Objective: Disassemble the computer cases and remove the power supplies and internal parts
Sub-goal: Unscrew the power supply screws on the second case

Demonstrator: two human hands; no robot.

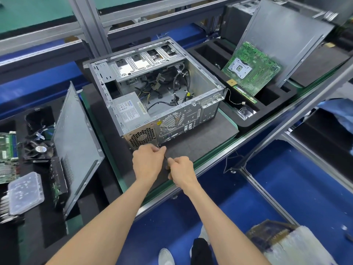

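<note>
The computer case (160,88) lies on its side on a dark foam mat (200,138), open face up, with its rear panel turned toward the person. Inside it, the power supply (131,109) sits in the near left corner, its label facing up, and loose black cables (172,87) trail across the bare floor of the case beside it. Both hands meet just below the case's near lower corner, under the power supply's honeycomb fan grille (141,138). The left hand (147,161) has its fingers curled, the thumb and forefinger pinched around the thin shaft of a screwdriver (165,158) right at the edge of the rear panel; the tip itself is too small to make out. The right hand (181,171) sits just behind and to the right, fingers wrapped tight around the screwdriver's dark handle, so the tool runs from this fist up through the left fingertips to the case. A removed green motherboard (252,69) leans in a black foam tray (267,104) to the right of the case, against a grey side panel (282,39). Another side panel (76,146) stands tilted in the tray on the left, near a small fan (40,149) and a clear plastic box (25,192).
</note>
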